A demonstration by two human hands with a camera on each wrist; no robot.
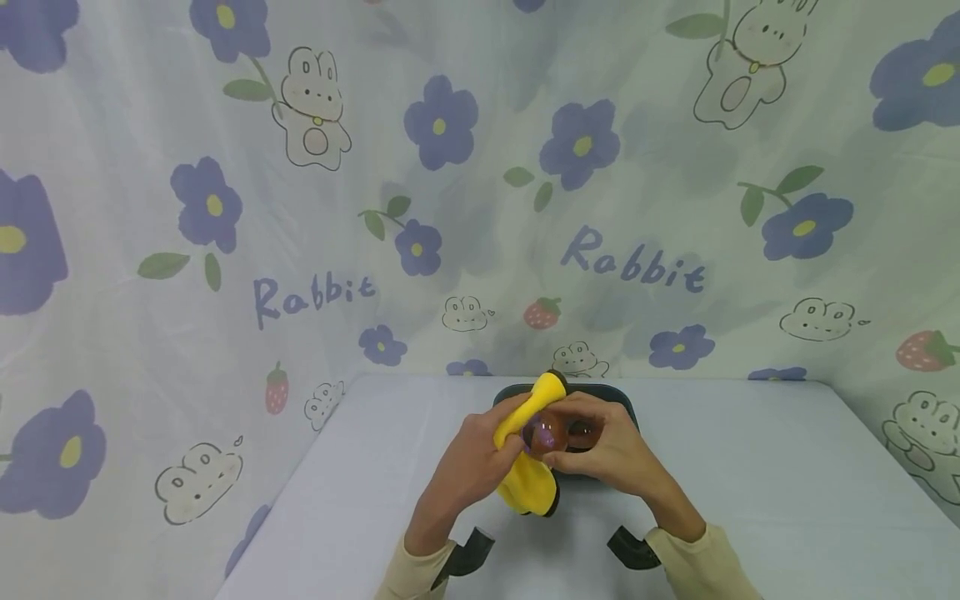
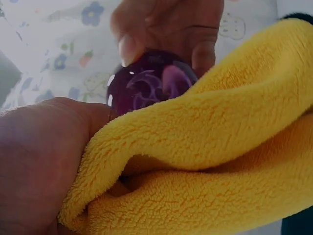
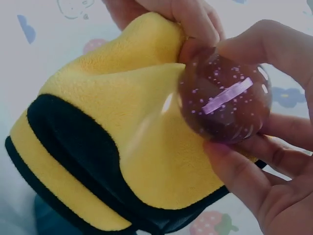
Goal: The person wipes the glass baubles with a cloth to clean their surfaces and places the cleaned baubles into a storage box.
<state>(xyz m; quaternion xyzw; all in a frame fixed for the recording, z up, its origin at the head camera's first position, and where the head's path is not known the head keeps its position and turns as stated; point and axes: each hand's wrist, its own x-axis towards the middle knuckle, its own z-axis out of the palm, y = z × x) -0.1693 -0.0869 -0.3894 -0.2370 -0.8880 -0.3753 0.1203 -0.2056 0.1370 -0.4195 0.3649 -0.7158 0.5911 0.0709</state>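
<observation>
My right hand (image 1: 611, 446) holds a translucent purple-brown ball (image 3: 225, 103) between thumb and fingers. Glittery specks and a pale lilac streak show in the ball in the right wrist view. A yellow plush cloth (image 1: 528, 483) with dark edging is gripped in my left hand (image 1: 480, 458), folded and draping down on both sides of it. The left fingers and the cloth are right at the ball's side. In the left wrist view, the cloth's fold (image 2: 195, 132) covers the ball's lower part.
Behind the hands a dark tray (image 1: 611, 389) stands on the white table (image 1: 750, 467), with a reddish-brown round thing (image 1: 585, 432) in it. A curtain (image 1: 495, 208) with rabbits and flowers hangs around the table. Black bands (image 1: 633, 550) sit at both wrists.
</observation>
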